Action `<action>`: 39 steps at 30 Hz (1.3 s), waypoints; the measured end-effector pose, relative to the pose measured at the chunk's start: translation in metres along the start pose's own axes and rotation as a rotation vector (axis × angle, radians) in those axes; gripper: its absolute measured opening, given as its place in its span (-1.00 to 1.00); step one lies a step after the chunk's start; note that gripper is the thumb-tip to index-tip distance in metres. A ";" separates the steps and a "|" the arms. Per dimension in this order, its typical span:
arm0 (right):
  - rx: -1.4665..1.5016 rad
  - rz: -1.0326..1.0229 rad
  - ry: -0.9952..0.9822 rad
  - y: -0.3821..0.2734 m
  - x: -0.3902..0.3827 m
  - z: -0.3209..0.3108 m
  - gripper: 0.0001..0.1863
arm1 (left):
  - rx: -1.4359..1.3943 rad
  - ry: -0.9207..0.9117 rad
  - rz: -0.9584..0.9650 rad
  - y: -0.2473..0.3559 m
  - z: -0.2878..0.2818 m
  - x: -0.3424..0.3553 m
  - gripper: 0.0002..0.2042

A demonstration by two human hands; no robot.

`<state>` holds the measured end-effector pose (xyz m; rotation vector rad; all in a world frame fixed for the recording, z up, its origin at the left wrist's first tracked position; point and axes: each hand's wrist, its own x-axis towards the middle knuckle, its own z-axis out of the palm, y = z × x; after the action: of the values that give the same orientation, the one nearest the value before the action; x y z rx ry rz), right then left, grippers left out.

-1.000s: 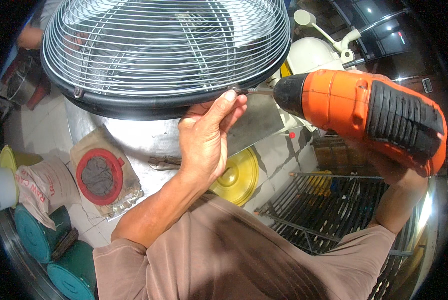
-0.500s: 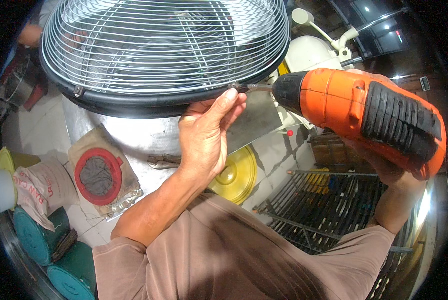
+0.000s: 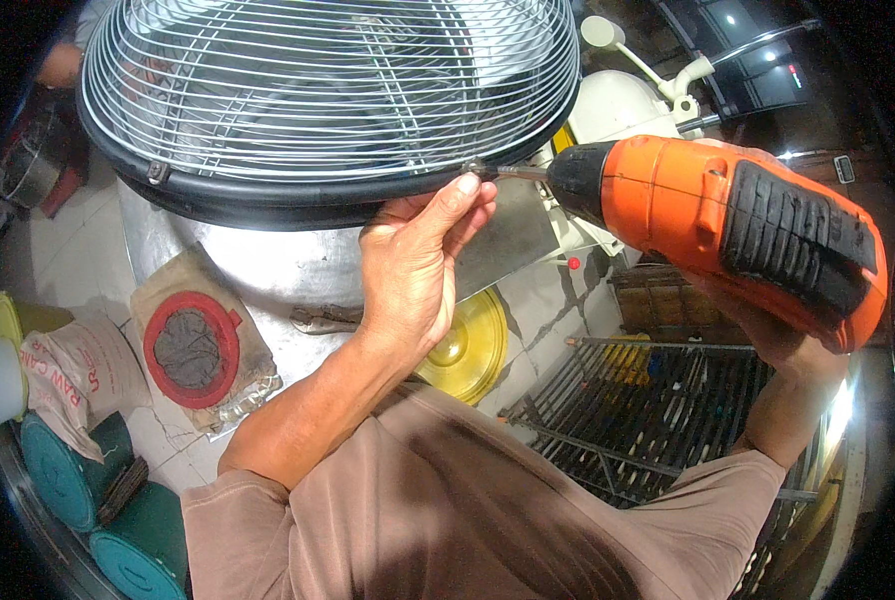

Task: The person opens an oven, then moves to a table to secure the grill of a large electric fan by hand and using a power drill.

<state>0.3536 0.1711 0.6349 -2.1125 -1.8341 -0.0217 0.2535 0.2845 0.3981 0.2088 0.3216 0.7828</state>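
A large round wire guard [image 3: 298, 130], like that of a big fan, has a thick black rim [image 3: 268, 207] and fills the upper left. At the rim's near right edge, my left hand [image 3: 413, 245] is closed, thumb and fingertips pinching around a small dark clip [image 3: 478, 172]. My right hand [image 3: 793, 340] grips an orange and black power drill [image 3: 668, 195], which hides most of its fingers. The drill lies sideways, pointing left. Its bit [image 3: 521, 173] meets the clip beside my left thumb; a screw there is too small to make out. Another clip [image 3: 158, 172] sits farther left on the rim.
Below the guard is a shiny metal surface [image 3: 268, 265]. A red-ringed cloth piece [image 3: 192, 350], a printed sack [image 3: 93, 375] and green bins [image 3: 73, 465] are at left. A yellow lid [image 3: 473, 350] and a metal rack [image 3: 638, 410] lie right of my left arm. Another person's hand [image 3: 60, 65] shows far left.
The view has shifted slightly. Both hands hold nearly the same pose, with the drill bit still at the clip on the rim.
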 end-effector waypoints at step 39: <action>0.210 0.199 -0.080 -0.003 -0.024 0.058 -0.57 | -0.350 -0.001 -0.311 0.006 -0.017 -0.001 -0.88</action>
<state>0.3342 0.1634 0.5756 -2.1606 -1.5824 0.2941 0.2432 0.2890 0.3844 -0.1680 0.2051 0.5195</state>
